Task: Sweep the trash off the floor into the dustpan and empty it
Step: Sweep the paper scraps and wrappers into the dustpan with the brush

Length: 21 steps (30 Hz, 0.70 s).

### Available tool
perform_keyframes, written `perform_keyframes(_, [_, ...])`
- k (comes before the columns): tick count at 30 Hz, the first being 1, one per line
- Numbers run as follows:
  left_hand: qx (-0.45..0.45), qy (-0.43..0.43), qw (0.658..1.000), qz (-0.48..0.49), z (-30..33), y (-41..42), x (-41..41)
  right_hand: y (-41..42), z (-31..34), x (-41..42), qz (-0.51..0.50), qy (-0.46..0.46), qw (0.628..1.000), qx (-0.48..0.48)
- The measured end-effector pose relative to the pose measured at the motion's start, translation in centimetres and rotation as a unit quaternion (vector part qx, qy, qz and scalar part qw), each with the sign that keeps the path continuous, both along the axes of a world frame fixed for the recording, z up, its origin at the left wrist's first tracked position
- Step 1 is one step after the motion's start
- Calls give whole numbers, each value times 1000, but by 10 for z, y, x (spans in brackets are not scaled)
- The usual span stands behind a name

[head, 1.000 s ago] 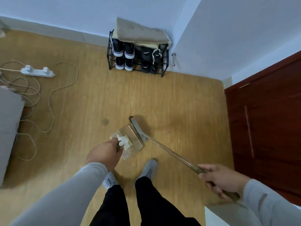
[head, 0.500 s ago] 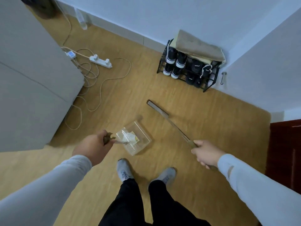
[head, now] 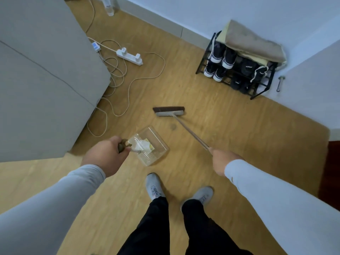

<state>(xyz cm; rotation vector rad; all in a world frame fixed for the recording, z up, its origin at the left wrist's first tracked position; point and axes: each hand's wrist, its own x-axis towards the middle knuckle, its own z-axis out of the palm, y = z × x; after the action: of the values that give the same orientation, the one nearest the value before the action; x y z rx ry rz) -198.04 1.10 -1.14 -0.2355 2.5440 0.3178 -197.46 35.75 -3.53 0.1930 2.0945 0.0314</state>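
trash point(head: 147, 145) sits in the dustpan point(head: 152, 144), gripped by the left hand point(head: 105, 157); right hand point(head: 219, 160) clasps the broom point(head: 170, 111) beyond it. sweeping looks done; emptying comes next.

1. Both arms wear light grey long sleeves point(head: 73, 192) that end at the wrists, leaving both hands bare.
2. The legs wear black trousers point(head: 156, 227), at 6 o'clock in the view.
3. The feet wear light grey lace-up sneakers point(head: 153, 184) with pale soles.

Dustpan point(head: 152, 147) handle hidden in left hand point(head: 104, 159); trash point(head: 148, 145) inside too blurred to identify.
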Motion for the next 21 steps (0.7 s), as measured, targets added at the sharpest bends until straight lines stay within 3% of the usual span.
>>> perform_keyframes(6, [26,-3,1000,5,-2,-11,0,32,22,35,51,-48,996,47])
perform_keyframes(12, [25,0,1000,-8,-4,-2,1,69,41,48,24,-47,997,47])
perform_keyframes(19, [23,1,999,-27,-14,13,-12,90,97,34,-196,-18,978,-66])
perform_keyframes(21, [21,0,999,-35,-18,18,-16,83,98,31,-215,-2,974,-70])
